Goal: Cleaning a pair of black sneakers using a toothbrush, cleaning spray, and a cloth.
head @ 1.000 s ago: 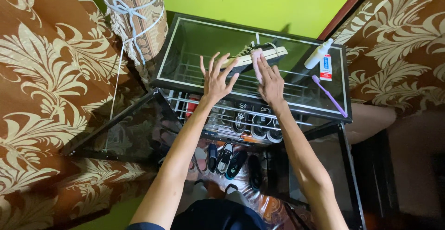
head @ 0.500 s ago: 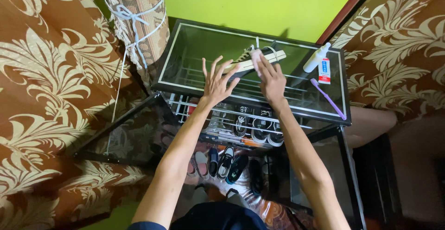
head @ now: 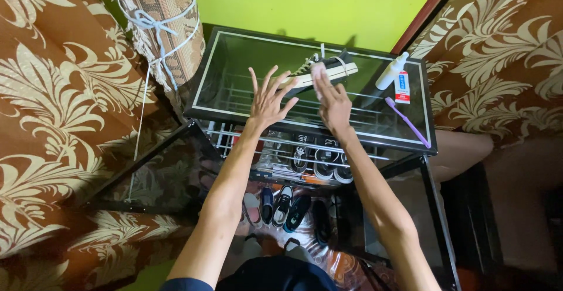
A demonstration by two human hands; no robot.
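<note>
Lying on its side at upper centre of the frame, the black sneaker (head: pixel 319 71) with cream sole rests on the glass top (head: pixel 234 56) of the shoe rack. The left hand (head: pixel 267 100) is held fingers spread just beside its toe, empty; the right hand (head: pixel 333 100) is flat, fingers together, over a pink cloth (head: pixel 317 70) against the shoe. A white bottle (head: pixel 392 72), tube (head: pixel 402 87) and purple toothbrush (head: pixel 407 122) lie to the right.
</note>
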